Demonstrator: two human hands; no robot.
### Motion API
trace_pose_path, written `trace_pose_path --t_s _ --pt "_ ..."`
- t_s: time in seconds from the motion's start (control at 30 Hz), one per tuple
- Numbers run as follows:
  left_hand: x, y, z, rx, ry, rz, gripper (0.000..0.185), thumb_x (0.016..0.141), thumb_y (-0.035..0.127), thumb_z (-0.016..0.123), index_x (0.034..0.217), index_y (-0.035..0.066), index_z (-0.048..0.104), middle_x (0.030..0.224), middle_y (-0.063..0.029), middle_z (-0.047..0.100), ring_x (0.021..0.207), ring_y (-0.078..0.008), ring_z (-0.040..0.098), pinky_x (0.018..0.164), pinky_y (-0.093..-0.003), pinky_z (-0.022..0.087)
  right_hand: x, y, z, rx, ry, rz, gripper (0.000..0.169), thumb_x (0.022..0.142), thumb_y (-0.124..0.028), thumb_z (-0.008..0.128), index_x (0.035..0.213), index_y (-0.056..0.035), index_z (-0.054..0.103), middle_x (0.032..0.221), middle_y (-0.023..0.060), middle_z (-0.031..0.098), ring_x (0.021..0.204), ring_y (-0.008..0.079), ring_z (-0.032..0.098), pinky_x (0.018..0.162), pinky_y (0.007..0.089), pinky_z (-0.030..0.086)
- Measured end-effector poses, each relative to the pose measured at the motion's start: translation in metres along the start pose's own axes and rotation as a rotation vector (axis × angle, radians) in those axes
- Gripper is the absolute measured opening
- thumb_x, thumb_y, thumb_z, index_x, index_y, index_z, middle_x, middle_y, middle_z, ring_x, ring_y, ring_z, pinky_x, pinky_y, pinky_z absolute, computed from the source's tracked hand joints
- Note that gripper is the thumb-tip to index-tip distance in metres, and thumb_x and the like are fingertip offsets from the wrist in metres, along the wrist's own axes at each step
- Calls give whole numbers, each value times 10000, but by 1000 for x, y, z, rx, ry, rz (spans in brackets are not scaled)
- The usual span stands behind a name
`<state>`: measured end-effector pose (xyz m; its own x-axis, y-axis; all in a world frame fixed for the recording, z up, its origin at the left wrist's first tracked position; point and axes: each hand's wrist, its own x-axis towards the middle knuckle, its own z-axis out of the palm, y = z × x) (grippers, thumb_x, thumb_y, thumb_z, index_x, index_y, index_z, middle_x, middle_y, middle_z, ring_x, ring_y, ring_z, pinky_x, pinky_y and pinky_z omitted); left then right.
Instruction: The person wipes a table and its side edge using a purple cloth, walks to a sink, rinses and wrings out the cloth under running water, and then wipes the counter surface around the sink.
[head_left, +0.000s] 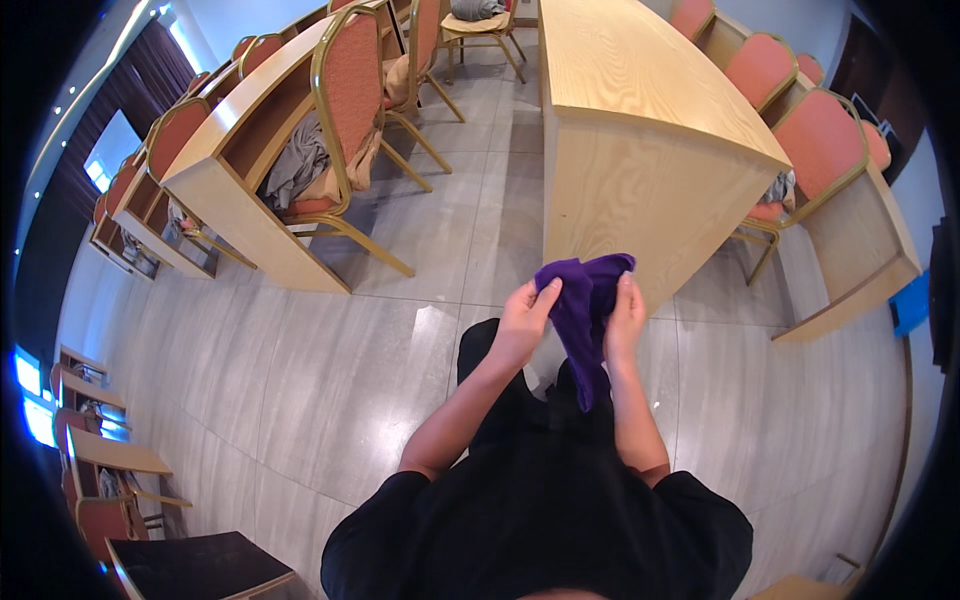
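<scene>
A purple cloth (579, 315) hangs between my two hands in front of my body, its lower end dangling to a narrow tip. My left hand (527, 319) grips its upper left corner, thumb on top. On the other side, my right hand (625, 319) pinches the upper right edge between thumb and fingers. The middle of the cloth sags in folds. Just beyond the cloth stands the end panel of a light wooden desk (637, 195).
Ahead on the left is another wooden desk (259, 217), with an orange padded chair (349, 112) bearing grey and tan cloths. More chairs (821, 142) line desks at the right. Grey tiled floor (352, 360) surrounds me. A dark-topped table (199, 562) is at the lower left.
</scene>
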<state>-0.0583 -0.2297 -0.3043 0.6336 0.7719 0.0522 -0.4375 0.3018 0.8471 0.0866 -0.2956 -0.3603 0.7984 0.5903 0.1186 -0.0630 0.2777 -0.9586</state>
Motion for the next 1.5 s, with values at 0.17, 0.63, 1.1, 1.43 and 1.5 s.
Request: trace_pose_path --t_s 0.17,0.63,1.1,1.43,1.5 --pt "0 14 -27 -10 123 18 214 958 145 542 1035 -29 640 962 -20 669 862 -70 600 808 -216 457 19 -7 -30 376 78 108 332 991 -295 477 1108 -5 587 1075 48 620 991 121 578 898 288 446" --pt "23 115 8 695 421 161 247 981 197 488 1043 -27 572 866 -26 598 799 -85 519 769 -241 430 5 -147 -37 84 71 258 290 972 -286 528 990 -12 621 876 -4 638 755 53 542 701 216 429" --pt "-16 210 224 1211 -745 -222 503 959 154 456 1421 45 290 1189 -205 587 1030 -399 569 876 -432 455 -108 -412 -156 121 692 260 315 984 -312 499 875 -35 599 836 13 613 757 82 548 708 253 446" --pt "-43 215 355 1155 -1190 16 366 952 148 463 1303 43 448 1088 -195 624 973 -380 589 840 -429 464 -216 -534 -222 115 1075 -15 280 978 -297 516 920 -43 618 818 -11 607 730 70 518 670 245 412" --pt "-53 216 384 1013 -1125 -49 296 960 144 452 1230 32 499 1007 -203 629 923 -353 608 820 -393 468 -229 -548 -237 149 1076 -43 255 983 -275 508 938 -44 607 874 10 627 812 91 562 750 274 450"
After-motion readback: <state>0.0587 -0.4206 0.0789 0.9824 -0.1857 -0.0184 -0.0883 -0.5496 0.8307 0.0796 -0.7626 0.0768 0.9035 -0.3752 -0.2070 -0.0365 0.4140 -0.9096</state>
